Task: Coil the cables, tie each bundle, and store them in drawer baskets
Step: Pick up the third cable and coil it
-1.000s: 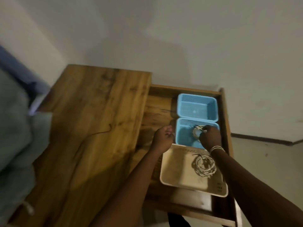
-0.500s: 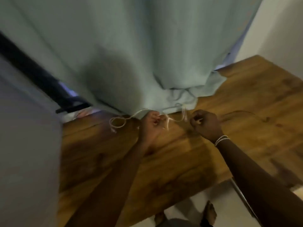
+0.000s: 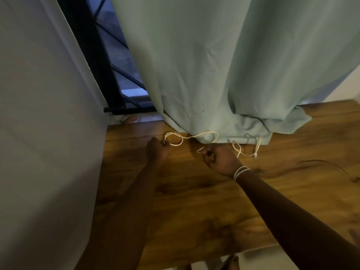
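Observation:
A thin white cable point(image 3: 194, 136) lies loose on the wooden desk top point(image 3: 194, 201), looping along the hem of a pale green curtain. My left hand point(image 3: 156, 150) grips the cable at its left loop. My right hand point(image 3: 219, 157) pinches a middle stretch of the same cable, and the cable's far end with its plug point(image 3: 255, 154) trails off to the right of that hand. The drawer and its baskets are out of view.
The pale green curtain point(image 3: 214, 75) hangs onto the desk's back edge. A grey wall point(image 3: 44, 133) borders the desk on the left, with a dark window frame point(image 3: 109, 90) behind. A thin dark cable point(image 3: 337, 168) lies on the desk at right.
One second ago both hands were at the blue basket in the open drawer. The view has since turned to the desk's curtain side, where both hands now hold the white cable, spread further apart.

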Demonstrator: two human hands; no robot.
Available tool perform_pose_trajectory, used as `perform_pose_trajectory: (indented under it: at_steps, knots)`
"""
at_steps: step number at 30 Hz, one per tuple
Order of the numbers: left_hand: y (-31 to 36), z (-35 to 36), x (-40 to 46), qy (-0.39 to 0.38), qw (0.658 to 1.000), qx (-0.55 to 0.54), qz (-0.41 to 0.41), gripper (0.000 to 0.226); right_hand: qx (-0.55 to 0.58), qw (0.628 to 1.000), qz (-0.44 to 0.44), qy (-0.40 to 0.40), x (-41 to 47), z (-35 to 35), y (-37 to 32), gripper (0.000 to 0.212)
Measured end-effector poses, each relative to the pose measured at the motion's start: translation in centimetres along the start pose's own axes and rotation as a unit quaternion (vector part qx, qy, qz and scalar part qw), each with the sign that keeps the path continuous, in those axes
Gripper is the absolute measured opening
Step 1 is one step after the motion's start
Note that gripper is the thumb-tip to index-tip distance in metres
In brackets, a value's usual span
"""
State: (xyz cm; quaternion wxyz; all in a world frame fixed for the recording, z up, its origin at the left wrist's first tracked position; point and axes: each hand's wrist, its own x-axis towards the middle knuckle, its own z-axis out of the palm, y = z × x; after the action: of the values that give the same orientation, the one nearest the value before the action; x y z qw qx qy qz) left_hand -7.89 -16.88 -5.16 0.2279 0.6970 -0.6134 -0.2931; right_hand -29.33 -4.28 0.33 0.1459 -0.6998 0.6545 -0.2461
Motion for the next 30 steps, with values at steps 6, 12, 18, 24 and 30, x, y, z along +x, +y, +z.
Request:
perform_pose_trajectory:
  at_steps: [6,12,18,24,30]
  knots:
    - [2.2,1.8,2.2,-0.03,0.998,0.005,-0.057,0.047,0.008,0.998,0.01,-0.067,-3.7,0.3,2.7,0.007]
    - [4.0,1.3,-1.8,-0.071,0.979,-0.165,-0.092,0.007,0.055,0.997,0.05,-0.023,-5.5,-1.7,4.4,0.005]
    - [7.2,-2.0,-6.3,-0.136,0.964,-0.229,-0.006,0.02,0.231,0.964,0.114,0.072,-2.7,-4.1,1.7,0.016]
    - [12.9,-3.7,-10.2,-0.244,0.873,-0.419,0.042,0.02,0.31,0.944,0.093,-0.056,-2.1,-6.6,0.3,0.026]
    - [15.3,-5.1,-11.3,-0.273,0.882,-0.366,0.114,0.024,0.33,0.939,0.064,0.068,-2.4,-12.8,2.5,0.012]
